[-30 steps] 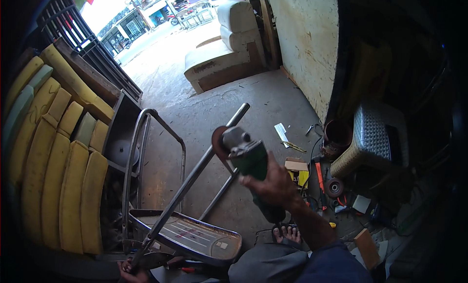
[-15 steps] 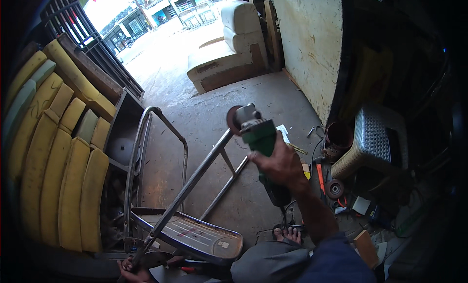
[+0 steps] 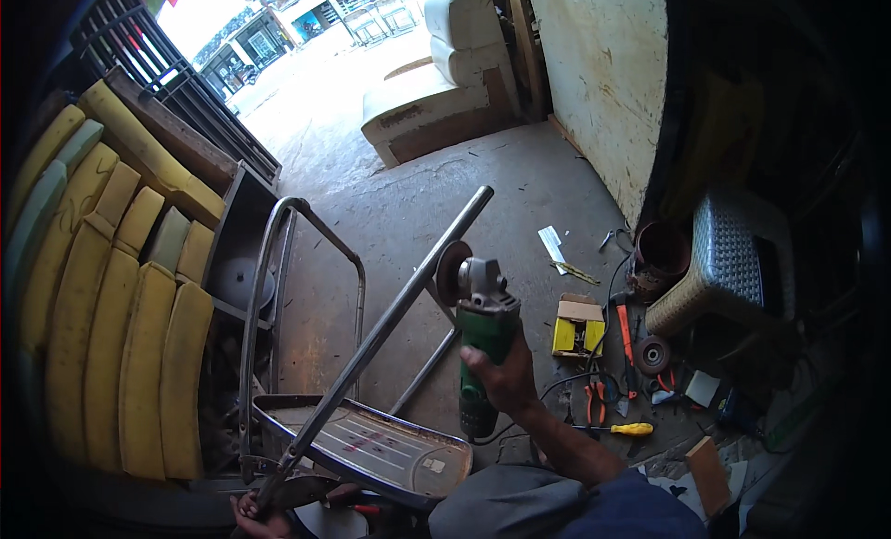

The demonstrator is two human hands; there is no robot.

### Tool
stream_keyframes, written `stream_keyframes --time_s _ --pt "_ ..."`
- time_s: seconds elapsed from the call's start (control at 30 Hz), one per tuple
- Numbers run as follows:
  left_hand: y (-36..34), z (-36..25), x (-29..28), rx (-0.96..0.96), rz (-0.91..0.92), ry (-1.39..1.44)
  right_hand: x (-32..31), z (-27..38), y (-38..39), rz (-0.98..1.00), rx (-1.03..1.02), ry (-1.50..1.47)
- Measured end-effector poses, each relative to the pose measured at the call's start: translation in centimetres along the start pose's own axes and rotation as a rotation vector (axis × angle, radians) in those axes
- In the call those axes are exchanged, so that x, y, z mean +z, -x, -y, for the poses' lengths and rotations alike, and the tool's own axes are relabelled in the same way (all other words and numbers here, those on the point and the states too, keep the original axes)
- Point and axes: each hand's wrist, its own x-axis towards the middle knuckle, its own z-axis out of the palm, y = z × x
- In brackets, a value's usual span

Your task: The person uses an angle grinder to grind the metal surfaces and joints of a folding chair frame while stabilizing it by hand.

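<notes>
My right hand (image 3: 506, 374) is wrapped round the body of a green angle grinder (image 3: 484, 339). Its reddish-brown disc (image 3: 453, 272) sits against or very close to the side of a long metal tube (image 3: 390, 321), below the tube's upper end; actual contact I cannot tell. This tube belongs to a metal frame with a worn, rusty-edged flat panel (image 3: 371, 443) at its lower part and a bent tube leg (image 3: 251, 335) on the left. At the bottom left, my left hand (image 3: 255, 516) grips the tube's lower end.
Yellow foam pads (image 3: 130, 353) are stacked at the left. On the right lie an open yellow box (image 3: 578, 333), an orange-handled hammer (image 3: 626, 339), pliers (image 3: 595, 402), a yellow-handled screwdriver (image 3: 631, 429) and a spare disc (image 3: 652, 355), near a woven stool (image 3: 724, 260). A worn cream sofa (image 3: 445, 93) stands ahead. The grinder's cord (image 3: 557, 379) crosses the floor.
My right hand has brought the grinder down and slightly left, from the tube's upper end to a spot lower along its side. My left hand keeps its hold on the tube.
</notes>
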Motion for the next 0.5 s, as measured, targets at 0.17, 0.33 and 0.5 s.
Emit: stream_keyframes --time_s 0.17,0.33,0.5 --pt "3.0 0.0 7.6 0.018 0.010 0.206 -0.3 -0.2 1.9 0.106 -0.013 0.121" --pt "5.4 0.2 13.2 0.131 -0.158 0.208 -0.2 -1.9 0.8 0.008 -0.002 0.257" --pt "3.6 1.2 10.1 0.140 -0.032 0.229 -0.9 -3.8 2.2 0.044 0.001 0.317"
